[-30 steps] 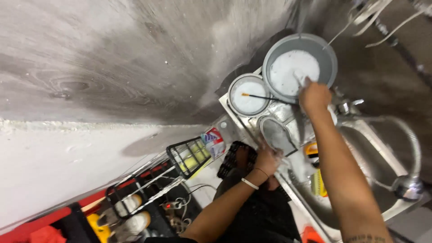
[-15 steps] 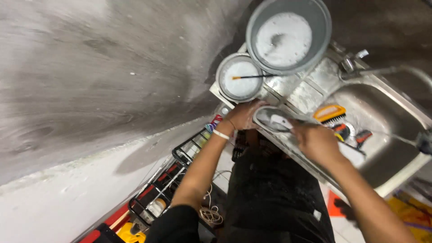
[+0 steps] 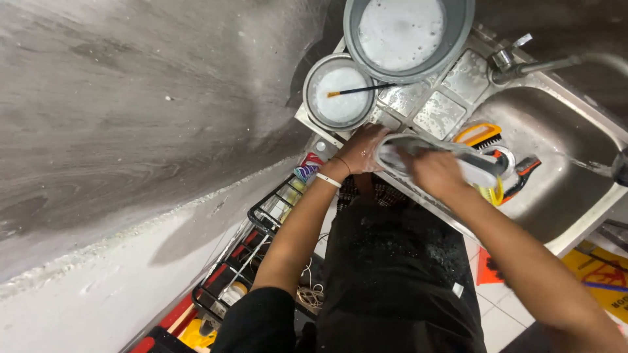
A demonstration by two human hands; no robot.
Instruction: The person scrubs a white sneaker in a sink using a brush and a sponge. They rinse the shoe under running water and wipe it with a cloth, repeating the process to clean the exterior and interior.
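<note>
Stainless steel is being shown all around the sink [image 3: 575, 216], at whose near edge a light grey shoe [image 3: 435, 157] is being held on its side. The shoe is being gripped at its heel end by the left hand [image 3: 363, 149], whose fingers are being kept closed around it. The right hand [image 3: 437, 173] is being pressed down on the shoe's upper side; whether something is being held in it cannot be told, as the hand is blurred. The 2 hands are being kept close together, both on the shoe.

Just behind the shoe, an orange-backed scrubbing brush [image 3: 481, 136] is being left at the basin's rim. On the wet draining board, 2 round vessels of soapy water are being kept: a large grey basin [image 3: 409, 33] and a smaller pot [image 3: 339, 91], across which a thin brush with an orange band [image 3: 363, 89] is lying. A tap [image 3: 523, 64] is seen beyond the basin. A black wire rack [image 3: 252, 261] is standing on the floor to the person's left.
</note>
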